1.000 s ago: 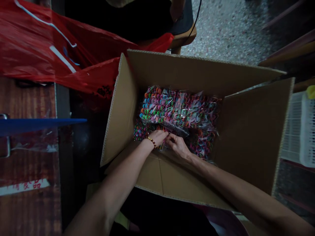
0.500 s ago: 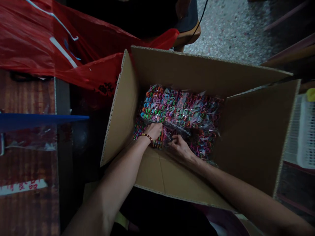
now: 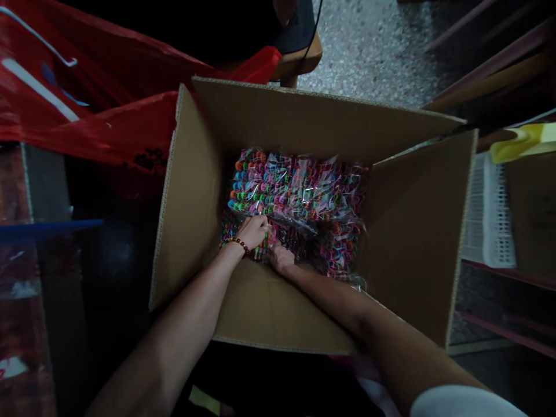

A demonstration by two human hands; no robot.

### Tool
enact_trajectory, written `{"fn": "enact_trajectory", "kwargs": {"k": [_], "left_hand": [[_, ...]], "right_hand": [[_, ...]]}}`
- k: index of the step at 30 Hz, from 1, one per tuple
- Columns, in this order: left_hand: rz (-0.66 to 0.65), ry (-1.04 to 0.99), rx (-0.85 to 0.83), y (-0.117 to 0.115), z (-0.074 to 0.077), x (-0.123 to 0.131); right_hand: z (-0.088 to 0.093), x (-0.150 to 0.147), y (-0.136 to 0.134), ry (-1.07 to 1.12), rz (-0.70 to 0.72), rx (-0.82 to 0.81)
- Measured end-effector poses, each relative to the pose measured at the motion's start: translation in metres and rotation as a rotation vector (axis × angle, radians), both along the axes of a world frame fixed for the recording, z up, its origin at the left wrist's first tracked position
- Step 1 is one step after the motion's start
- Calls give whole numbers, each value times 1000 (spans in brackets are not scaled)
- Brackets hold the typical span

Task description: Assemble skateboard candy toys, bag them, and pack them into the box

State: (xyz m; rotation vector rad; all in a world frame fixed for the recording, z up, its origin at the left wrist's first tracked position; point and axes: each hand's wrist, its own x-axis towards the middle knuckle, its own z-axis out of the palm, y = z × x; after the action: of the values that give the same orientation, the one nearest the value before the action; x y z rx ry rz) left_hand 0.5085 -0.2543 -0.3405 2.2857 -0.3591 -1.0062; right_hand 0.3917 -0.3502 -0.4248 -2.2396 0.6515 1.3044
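Observation:
Inside an open cardboard box (image 3: 269, 313) lie clear plastic packs (image 3: 299, 191) filled with rows of small pieces in orange, blue, green and pink. What the pieces are is too small to tell. My left hand (image 3: 255, 231), with a beaded bracelet at its wrist, is closed on the edge of a pack in the front row. Right beside it, my right hand (image 3: 282, 256) reaches down with curled fingers at the same pack, its fingertips partly hidden. A dark gap separates that hand from another front pack (image 3: 341, 249) at the right.
Tall raised flaps surround the box. A red plastic bag (image 3: 125, 124) hangs at the left, above a wooden surface (image 3: 17, 301) and a blue edge (image 3: 52, 226). To the right stands a white plastic basket (image 3: 486, 214). Behind the box is a wooden seat (image 3: 304, 61).
My right hand has moved left and down, close to my left hand, its fingers now at the pack. My left hand stays on the pack. The view has shifted to the right.

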Motion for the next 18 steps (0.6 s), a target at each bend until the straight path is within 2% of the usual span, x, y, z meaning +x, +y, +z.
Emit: {"fn": "enact_trajectory", "kwargs": {"k": [9,18], "left_hand": [[-34,5,13,-3,1,-9],[-54,23,-6,-3,0,-6]], "right_hand": [[-6,-6,-2,-34,13,62],[-23,-5,-8,-11,39,151]]}}
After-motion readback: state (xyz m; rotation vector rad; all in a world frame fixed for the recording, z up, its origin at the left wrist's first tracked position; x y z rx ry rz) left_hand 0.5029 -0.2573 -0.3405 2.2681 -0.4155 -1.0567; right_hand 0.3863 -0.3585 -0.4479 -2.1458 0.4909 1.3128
